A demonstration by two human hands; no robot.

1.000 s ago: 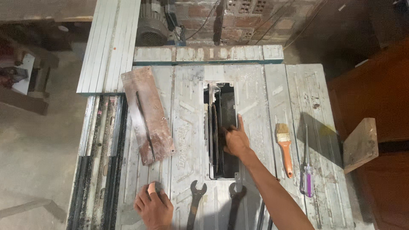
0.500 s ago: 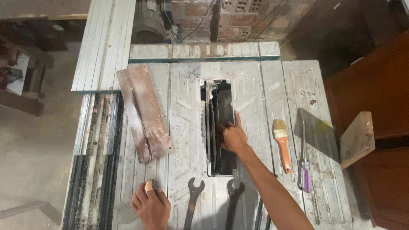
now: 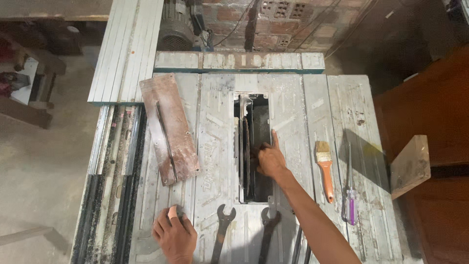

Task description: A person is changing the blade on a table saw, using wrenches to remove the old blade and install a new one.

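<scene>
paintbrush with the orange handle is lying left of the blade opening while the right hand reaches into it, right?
Not quite. In the head view the paintbrush lies right of the blade opening, beside a purple-handled screwdriver. The right hand does reach into it.

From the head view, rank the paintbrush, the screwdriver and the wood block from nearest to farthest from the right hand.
1. Paintbrush, just right of the right hand on the saw table.
2. Screwdriver, right of the brush.
3. Wood block, off the table's right edge.

Head camera looks steeply down — close over the saw table [image 3: 293, 98].
</scene>
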